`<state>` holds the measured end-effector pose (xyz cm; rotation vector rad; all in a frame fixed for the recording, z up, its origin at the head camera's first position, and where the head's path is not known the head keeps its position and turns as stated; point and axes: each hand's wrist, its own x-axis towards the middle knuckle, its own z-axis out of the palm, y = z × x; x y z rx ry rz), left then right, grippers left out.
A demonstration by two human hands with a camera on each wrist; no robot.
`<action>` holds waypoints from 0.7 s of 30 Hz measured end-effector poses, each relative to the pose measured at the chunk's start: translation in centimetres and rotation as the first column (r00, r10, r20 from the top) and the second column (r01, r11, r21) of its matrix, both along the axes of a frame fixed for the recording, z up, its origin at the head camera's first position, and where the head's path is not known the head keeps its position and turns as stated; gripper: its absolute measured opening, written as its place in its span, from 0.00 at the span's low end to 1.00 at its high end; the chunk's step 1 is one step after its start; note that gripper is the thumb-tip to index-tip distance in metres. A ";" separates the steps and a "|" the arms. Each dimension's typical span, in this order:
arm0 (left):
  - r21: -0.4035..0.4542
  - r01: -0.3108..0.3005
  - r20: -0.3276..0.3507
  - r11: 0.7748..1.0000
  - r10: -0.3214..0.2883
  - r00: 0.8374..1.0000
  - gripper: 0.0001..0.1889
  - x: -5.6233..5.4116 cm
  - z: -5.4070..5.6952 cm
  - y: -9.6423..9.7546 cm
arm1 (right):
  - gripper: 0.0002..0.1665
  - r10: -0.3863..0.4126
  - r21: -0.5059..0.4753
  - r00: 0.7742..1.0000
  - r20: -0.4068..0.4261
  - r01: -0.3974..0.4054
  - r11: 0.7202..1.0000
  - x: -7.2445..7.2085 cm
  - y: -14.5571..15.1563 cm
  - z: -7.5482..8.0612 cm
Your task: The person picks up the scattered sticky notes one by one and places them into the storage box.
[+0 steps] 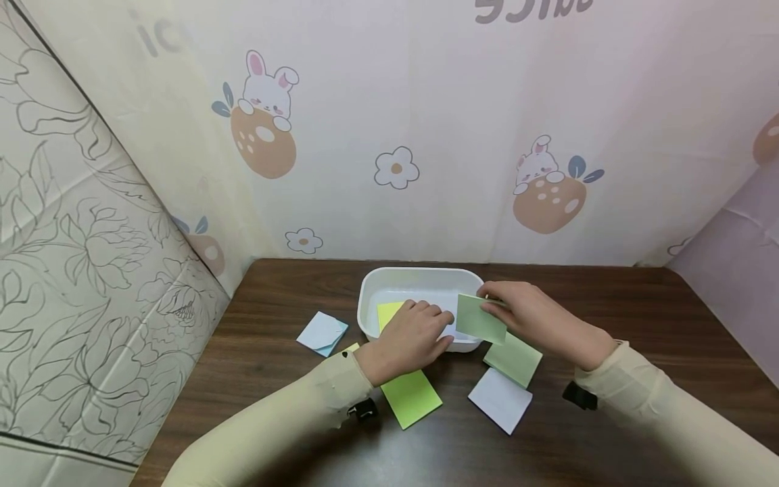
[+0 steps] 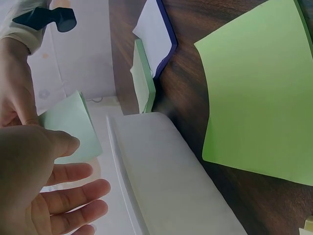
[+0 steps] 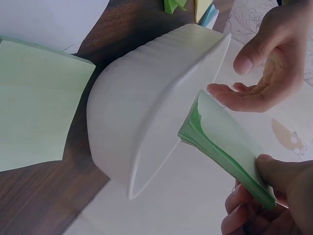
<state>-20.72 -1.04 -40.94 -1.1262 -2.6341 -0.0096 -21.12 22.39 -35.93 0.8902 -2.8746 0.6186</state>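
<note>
My right hand (image 1: 538,321) pinches a pale green sticky note pad (image 1: 481,319) between thumb and fingers, over the right end of a white plastic tub (image 1: 426,270). In the right wrist view the stacked edge of the pad (image 3: 220,147) shows its many sheets. My left hand (image 1: 409,338) hovers above the tub's near side, its fingers loosely bent and holding nothing. The left wrist view shows those fingers (image 2: 78,200) apart from the held pad. Inside the tub lies a yellow note pad (image 1: 388,312), partly hidden by the left hand.
Right of the tub lie another pale green pad (image 1: 516,360) and a white pad (image 1: 500,400) with a dark blue edge. A yellow-green pad (image 1: 412,400) lies in front. Blue and white notes (image 1: 322,333) sit left on the wooden table (image 1: 255,365). A printed curtain (image 1: 450,135) hangs behind.
</note>
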 end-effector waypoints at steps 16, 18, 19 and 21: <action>-0.002 -0.031 0.034 1.000 0.031 0.999 0.14 -0.3 0.1 -0.4 | 0.06 0.007 0.008 1.000 -0.005 -0.007 1.000 -0.7 -0.4 -0.3; 0.000 -0.031 0.033 1.000 0.031 0.999 0.13 -0.4 0.2 -0.5 | 0.07 0.005 0.007 1.000 0.004 -0.005 1.000 -0.8 -0.4 -0.3; 0.001 -0.032 0.035 1.000 0.031 0.999 0.13 -0.4 0.2 -0.5 | 0.07 0.003 0.006 1.000 0.008 -0.003 1.000 -0.8 -0.4 -0.2; 0.004 -0.033 0.035 0.999 0.032 0.999 0.13 -0.5 0.2 -0.6 | 0.07 -0.003 0.003 1.000 0.015 0.003 1.000 -0.9 -0.5 -0.2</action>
